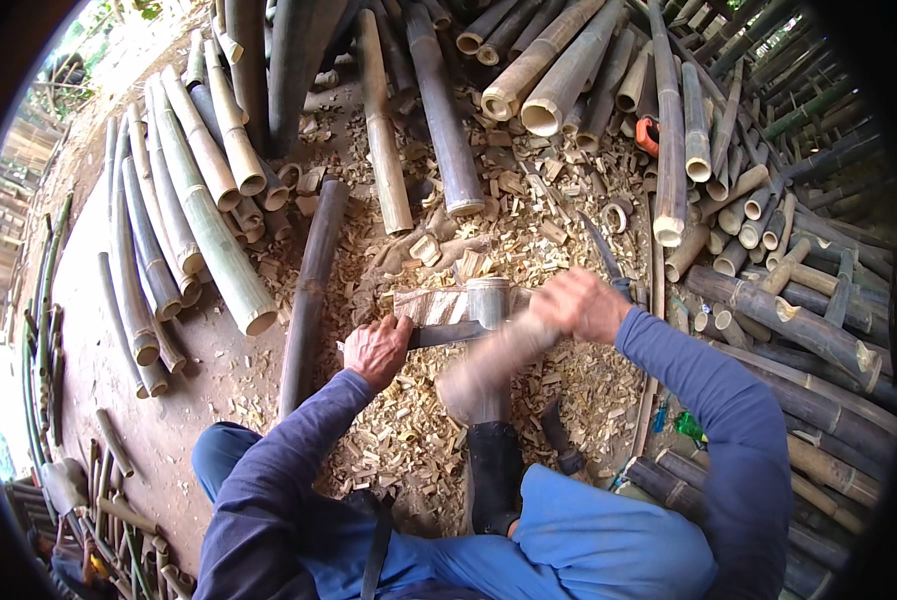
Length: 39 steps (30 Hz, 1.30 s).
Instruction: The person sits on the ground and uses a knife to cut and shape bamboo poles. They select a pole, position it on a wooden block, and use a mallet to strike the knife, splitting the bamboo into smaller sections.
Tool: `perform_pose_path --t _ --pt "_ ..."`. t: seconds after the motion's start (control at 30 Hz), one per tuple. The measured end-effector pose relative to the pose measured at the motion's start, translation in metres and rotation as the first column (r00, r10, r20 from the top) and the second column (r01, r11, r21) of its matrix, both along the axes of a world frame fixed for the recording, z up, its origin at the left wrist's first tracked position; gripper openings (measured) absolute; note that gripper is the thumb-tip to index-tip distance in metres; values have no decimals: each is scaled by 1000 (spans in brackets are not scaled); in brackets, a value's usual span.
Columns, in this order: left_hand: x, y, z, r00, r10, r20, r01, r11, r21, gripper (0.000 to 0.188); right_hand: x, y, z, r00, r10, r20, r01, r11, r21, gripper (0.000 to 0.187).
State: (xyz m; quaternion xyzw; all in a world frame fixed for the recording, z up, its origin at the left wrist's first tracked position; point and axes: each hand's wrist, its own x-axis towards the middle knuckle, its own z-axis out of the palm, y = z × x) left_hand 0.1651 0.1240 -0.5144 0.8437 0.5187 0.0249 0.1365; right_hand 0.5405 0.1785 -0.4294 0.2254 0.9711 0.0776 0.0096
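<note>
My left hand (376,352) is closed round the handle end of a dark, broad-bladed knife (446,334). Its blade reaches right, up to the side of a bamboo piece (487,298) whose upper end is pale and freshly cut. In my right hand (580,305) is a wooden mallet (488,372), smeared by motion, its thick head slanting down to the left over the bamboo. Whether the mallet touches the knife or bamboo I cannot tell. Behind the blade lies a pale, split-faced wood block (430,305). My black boot (494,470) stands at the bamboo's near end.
Wood chips (408,450) cover the ground around me. A second curved blade (598,245) lies beyond my right hand. Bamboo poles (213,225) fan out at left, with one dark pole (313,290) closer. More bamboo (798,320) is piled at right, near an orange-handled object (648,135).
</note>
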Motion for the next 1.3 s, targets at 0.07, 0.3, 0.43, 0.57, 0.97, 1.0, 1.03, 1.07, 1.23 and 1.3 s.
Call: perform_pose_path --t 0.07,0.3,0.43,0.57,0.97,1.0,1.03,1.07,1.23,1.3 --pt "-1 -5 -2 999 -34 -21 36 995 91 16 13 -2 2 990 -110 87 113 993 -28 51" --pt "-25 41 -12 795 -127 593 234 966 -108 23 7 -35 49 447 -796 -408 353 576 -737 75" --pt "-23 97 34 417 598 685 -80 775 -627 33 -1 -56 86 81 -966 -244 16 246 -969 75" --pt "-23 108 63 909 17 417 64 982 -177 55 -1 -71 97 37 -969 -246 18 246 -969 79" --pt "-2 99 45 984 -131 118 149 974 -168 59 -43 -74 105 62 -989 -131 -38 129 -991 80" --pt "-1 98 46 985 -127 113 145 974 -175 60 -43 -74 107 69 -990 -126 -30 124 -992 80" --pt "0 97 46 986 -126 112 144 976 -166 60 -43 -74 108 75 -990 -121 -23 120 -993 80" --pt "0 97 46 986 -123 108 139 978 -155 60 -43 -74 109 83 -989 -119 -18 118 -993 81" --pt "-4 96 43 986 -100 133 118 984 -135 60 -47 -74 110 115 -976 -183 14 186 -983 77" --pt "-6 94 42 977 -131 170 147 986 -83 59 -53 -74 116 112 -979 -170 -6 170 -985 75"
